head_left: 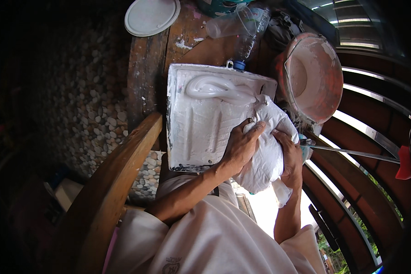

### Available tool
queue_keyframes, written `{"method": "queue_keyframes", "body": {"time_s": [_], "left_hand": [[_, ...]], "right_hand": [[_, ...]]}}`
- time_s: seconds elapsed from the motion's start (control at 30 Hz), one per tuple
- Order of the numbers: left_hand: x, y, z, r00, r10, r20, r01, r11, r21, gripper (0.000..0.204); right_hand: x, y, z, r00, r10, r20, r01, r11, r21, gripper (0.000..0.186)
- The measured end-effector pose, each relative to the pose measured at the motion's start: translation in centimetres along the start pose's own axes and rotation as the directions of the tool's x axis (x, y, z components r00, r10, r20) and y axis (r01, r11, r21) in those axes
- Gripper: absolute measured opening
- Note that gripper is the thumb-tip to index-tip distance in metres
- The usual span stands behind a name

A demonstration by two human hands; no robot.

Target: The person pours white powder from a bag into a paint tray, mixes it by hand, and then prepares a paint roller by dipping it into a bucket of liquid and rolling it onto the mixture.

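A soft white plastic bag (265, 164) is held between my two hands over the right side of a paint tray (192, 128). My left hand (244, 146) grips the bag's left side, thumb on top. My right hand (287, 153) holds its right side with bent fingers. The bag's upper end reaches into the tray's top right, beside a thick looping mound of white paint (210, 89) lying in the tray.
A paint-stained orange bucket (329, 86) stands right of the tray on a wooden table (141, 68), with a white lid (151, 17), clear cup (223, 25) and plastic bottle (246, 45) behind. A metal rod (351, 153) with red end lies right. A wooden rail (114, 173) runs left.
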State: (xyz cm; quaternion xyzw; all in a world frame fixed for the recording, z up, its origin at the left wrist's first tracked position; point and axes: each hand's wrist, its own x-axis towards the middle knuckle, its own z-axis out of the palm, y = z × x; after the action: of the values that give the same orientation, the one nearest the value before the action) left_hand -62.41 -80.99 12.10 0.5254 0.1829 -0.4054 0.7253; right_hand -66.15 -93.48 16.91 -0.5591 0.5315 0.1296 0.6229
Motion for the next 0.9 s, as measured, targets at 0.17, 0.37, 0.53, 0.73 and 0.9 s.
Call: {"method": "queue_keyframes", "body": {"time_s": [0.17, 0.37, 0.53, 0.73, 0.9], "left_hand": [[0.7, -0.6, -0.2, 0.999, 0.029, 0.027, -0.028, 0.999, -0.032, 0.034], [0.4, -0.1, 0.0, 0.988, -0.14, -0.067, 0.14, 0.99, 0.009, 0.032], [0.9, -0.7, -0.2, 0.999, -0.016, -0.028, 0.014, 0.999, -0.05, 0.022], [0.9, -0.3, 0.5, 0.998, 0.037, -0.045, -0.031, 0.992, 0.126, 0.018], [0.7, -0.1, 1.0, 0.987, 0.123, -0.107, -0.1, 0.975, 0.201, 0.017]], "right_hand": [[0.1, 0.3, 0.9, 0.997, 0.051, 0.065, -0.076, 0.864, 0.498, 0.046], [1.0, 0.4, 1.3, 0.993, 0.067, -0.099, -0.029, 0.937, 0.347, 0.045], [0.8, 0.0, 1.5, 0.993, 0.009, -0.116, 0.025, 0.959, 0.283, 0.05], [2.3, 1.2, 1.4, 0.996, 0.003, -0.084, 0.027, 0.939, 0.344, 0.052], [2.5, 1.4, 1.4, 0.997, -0.048, -0.06, 0.067, 0.922, 0.382, 0.05]]}}
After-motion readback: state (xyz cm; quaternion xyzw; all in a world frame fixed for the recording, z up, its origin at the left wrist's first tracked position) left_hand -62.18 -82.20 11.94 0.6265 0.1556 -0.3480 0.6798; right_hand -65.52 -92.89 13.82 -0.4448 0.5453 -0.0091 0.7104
